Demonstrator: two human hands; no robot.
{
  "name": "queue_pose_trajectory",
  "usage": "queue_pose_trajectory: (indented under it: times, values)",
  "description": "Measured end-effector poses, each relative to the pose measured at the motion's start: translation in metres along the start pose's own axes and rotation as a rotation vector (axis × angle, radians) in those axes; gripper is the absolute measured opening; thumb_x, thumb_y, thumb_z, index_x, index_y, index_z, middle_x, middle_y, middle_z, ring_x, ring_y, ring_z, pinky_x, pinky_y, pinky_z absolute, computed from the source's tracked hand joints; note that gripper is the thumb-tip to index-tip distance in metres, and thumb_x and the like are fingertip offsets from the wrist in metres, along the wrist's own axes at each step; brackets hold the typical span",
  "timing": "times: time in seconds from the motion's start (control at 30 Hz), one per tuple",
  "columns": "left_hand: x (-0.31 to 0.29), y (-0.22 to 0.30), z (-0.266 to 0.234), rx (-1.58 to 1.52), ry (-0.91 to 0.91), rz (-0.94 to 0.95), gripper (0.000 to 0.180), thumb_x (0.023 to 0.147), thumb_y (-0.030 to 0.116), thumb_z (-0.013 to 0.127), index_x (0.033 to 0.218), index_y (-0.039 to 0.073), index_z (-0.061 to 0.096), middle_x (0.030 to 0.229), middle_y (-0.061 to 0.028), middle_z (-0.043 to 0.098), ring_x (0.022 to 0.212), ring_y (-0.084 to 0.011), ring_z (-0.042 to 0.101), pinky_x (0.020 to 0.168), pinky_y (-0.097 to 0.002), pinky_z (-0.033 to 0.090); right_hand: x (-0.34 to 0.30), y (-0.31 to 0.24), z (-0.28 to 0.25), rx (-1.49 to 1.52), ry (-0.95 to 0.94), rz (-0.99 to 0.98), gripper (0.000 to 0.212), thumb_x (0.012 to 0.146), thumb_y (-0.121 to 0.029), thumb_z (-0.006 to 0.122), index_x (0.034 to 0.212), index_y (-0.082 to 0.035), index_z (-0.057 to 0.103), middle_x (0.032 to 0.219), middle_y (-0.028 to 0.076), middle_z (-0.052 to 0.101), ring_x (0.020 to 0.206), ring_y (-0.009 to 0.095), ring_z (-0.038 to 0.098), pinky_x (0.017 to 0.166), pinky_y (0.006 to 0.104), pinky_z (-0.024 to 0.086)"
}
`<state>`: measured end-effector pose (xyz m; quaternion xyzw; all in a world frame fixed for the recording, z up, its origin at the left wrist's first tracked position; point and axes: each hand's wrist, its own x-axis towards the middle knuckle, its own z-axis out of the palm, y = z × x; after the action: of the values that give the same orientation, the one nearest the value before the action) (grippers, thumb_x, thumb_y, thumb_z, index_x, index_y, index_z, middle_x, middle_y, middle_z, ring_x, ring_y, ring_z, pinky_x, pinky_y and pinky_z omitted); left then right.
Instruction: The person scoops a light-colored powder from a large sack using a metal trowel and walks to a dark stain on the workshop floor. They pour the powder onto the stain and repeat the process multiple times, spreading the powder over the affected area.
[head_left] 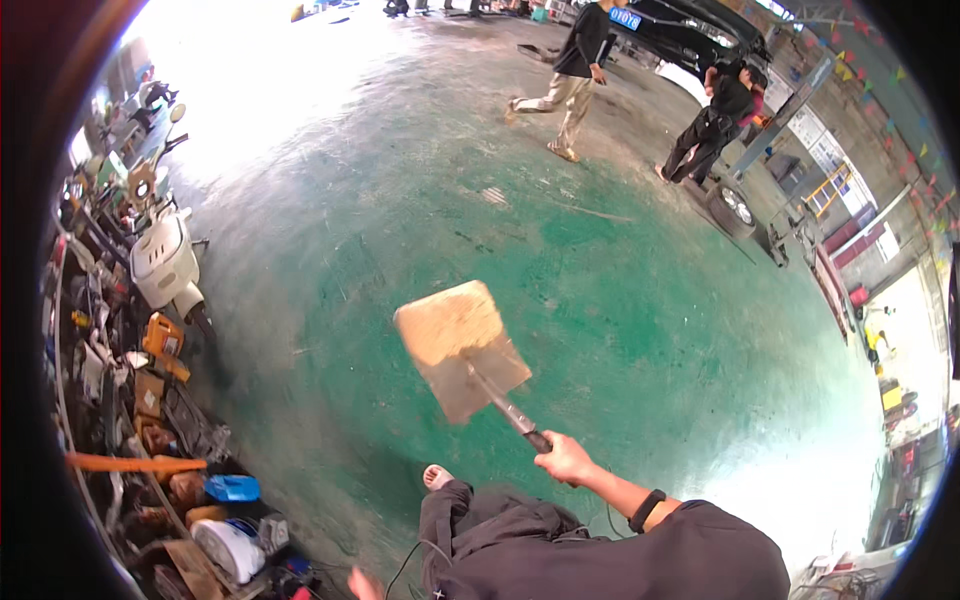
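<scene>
My right hand (566, 459) is wrapped round the dark end of a short handle, a black band on its wrist. The handle belongs to a flat, square-bladed shovel (482, 377) held out ahead of me above the floor. Tan, sandy-looking material (452, 322) covers the far part of the blade; the part near the handle is bare grey metal. Low at the bottom edge, my left hand (365, 583) shows only in part, apart from the shovel. Its fingers are blurred and cut off by the frame.
Green workshop floor (620, 300) spreads around me. Along the left stand a pale scooter (165, 260), an orange jug (162, 337), a blue container (232, 488) and piled parts. Ahead, one person (580, 60) walks and another (710, 125) stands near a wheel (731, 210) and a black car (690, 35).
</scene>
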<state>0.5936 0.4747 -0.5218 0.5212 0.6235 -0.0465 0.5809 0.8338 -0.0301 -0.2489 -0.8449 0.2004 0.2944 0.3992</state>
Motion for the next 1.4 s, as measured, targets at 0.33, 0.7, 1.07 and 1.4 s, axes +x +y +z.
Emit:
queue_pose_trajectory:
  times: [0.33,0.7,1.07,1.4]
  values:
    - [0.005,0.559,0.459,0.227,-0.569,0.948,0.032,0.091,0.027,0.055,0.115,0.006,0.057,0.095,-0.0014,0.063,0.081,-0.0100,0.058,0.065,-0.0257,0.044,0.239,-0.155,-0.072,0.236,0.318,0.026,0.038,0.069,-0.015,0.061,0.101,0.004,0.053,0.054,0.010,0.054,0.041,0.019,0.054,0.041,0.0340,0.045]
    - [0.208,0.643,0.496,0.320,-0.273,-0.054,0.049,0.088,0.040,0.054,0.125,0.010,0.043,0.106,-0.0122,0.061,0.086,-0.0288,0.061,0.066,-0.0446,0.049,0.515,-0.361,-0.143,0.188,0.402,0.180,0.033,0.067,-0.022,0.061,0.091,0.001,0.054,0.082,0.025,0.061,0.079,0.041,0.060,0.068,0.0473,0.046]
    - [0.371,0.953,0.693,0.195,-0.193,-0.123,0.032,0.088,0.037,0.051,0.098,0.007,0.053,0.084,-0.0077,0.054,0.074,-0.0227,0.054,0.064,-0.0396,0.048,0.848,-0.668,-0.192,0.212,0.480,0.334,0.033,0.067,-0.020,0.063,0.090,0.002,0.055,0.078,0.024,0.062,0.075,0.038,0.063,0.067,0.0457,0.048]
    - [0.422,1.502,1.181,0.260,-0.650,0.798,0.032,0.092,0.029,0.053,0.115,0.007,0.056,0.099,-0.0058,0.063,0.083,-0.0157,0.060,0.065,-0.0284,0.046,1.164,-0.911,-0.268,0.169,0.473,0.263,0.034,0.067,-0.021,0.065,0.096,-0.003,0.058,0.082,0.021,0.064,0.082,0.038,0.062,0.070,0.0462,0.047]
